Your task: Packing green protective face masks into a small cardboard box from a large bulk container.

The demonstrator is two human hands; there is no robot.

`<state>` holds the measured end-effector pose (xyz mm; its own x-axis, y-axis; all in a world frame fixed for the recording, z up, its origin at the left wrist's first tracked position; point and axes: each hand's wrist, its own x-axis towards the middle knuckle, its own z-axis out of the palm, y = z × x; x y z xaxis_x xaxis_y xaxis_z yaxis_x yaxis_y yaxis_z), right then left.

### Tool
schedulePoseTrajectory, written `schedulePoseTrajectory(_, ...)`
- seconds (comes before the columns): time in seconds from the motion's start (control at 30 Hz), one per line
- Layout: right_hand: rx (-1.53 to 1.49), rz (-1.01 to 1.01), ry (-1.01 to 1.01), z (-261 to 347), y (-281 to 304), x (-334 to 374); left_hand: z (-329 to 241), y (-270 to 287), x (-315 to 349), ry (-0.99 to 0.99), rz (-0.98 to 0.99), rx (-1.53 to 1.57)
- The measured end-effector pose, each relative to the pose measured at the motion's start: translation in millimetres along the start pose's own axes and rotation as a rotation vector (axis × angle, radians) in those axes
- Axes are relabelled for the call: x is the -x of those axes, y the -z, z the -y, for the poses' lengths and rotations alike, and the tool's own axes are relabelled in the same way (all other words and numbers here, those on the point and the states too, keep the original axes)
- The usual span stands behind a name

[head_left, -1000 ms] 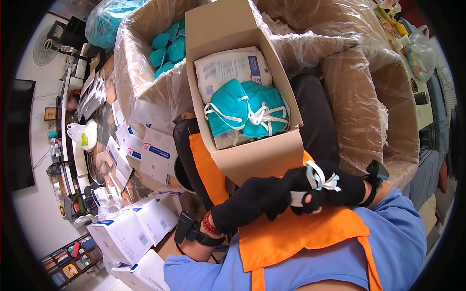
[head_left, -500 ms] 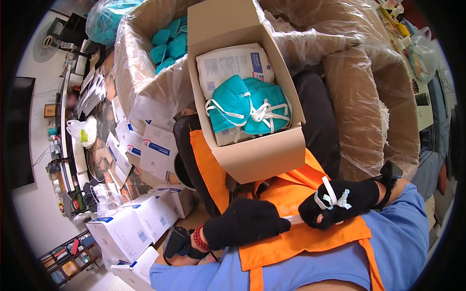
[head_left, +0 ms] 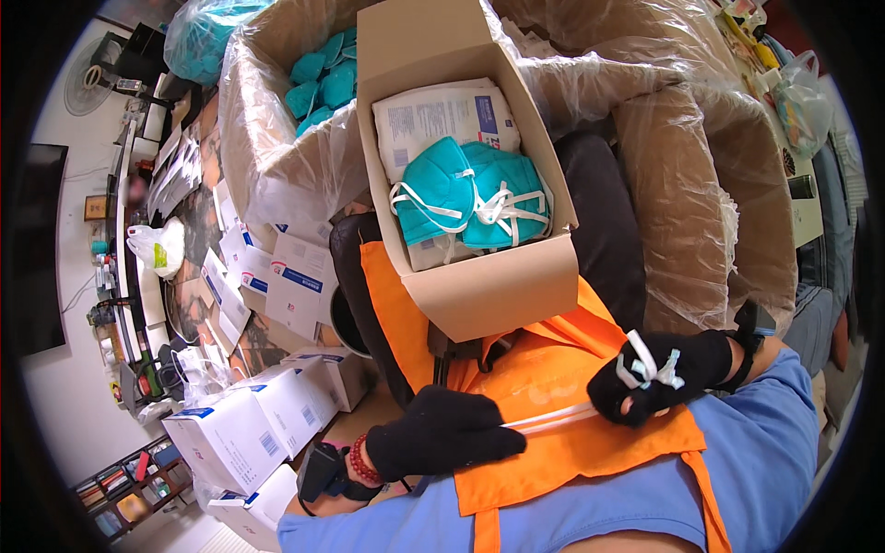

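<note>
A white elastic strap [head_left: 558, 419] stretches between my two black-gloved hands, over an orange apron [head_left: 539, 369]. My left hand [head_left: 452, 430] is closed around one end of it. Closed on the other end is my right hand [head_left: 636, 387], with knotted white strap ends [head_left: 651, 367] standing up from the back of its fingers. Above my hands, on my lap, an open cardboard box [head_left: 498, 290] holds teal face masks [head_left: 470, 195] with white straps. Under the masks lies a white printed packet [head_left: 433, 124].
Plastic-lined cartons [head_left: 295, 180] stand beyond the box, the left one holding more teal masks [head_left: 323, 83]. At my left are white boxes [head_left: 240, 442], flattened white cartons [head_left: 300, 286] and a dark round bin [head_left: 346, 323]. Another lined carton [head_left: 678, 212] stands at right.
My hands have moved apart, the left leftward and the right slightly up and rightward. More of the white strap now shows between them.
</note>
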<state>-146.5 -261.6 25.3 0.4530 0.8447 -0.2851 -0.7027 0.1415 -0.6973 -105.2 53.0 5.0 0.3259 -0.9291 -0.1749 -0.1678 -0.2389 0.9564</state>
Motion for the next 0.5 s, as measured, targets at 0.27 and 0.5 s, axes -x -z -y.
schedulePoseTrajectory(0.27, -0.299, -0.796, 0.419, 11.5, 22.0, -13.8, 50.2, 12.4, -0.3, 0.267, -0.512, 0.391)
schedulePoseTrajectory(0.5, 0.206, -0.685, 0.468, 42.4, 27.5, -56.6, 24.1, 13.1, -48.8, 0.103, -0.398, 0.593)
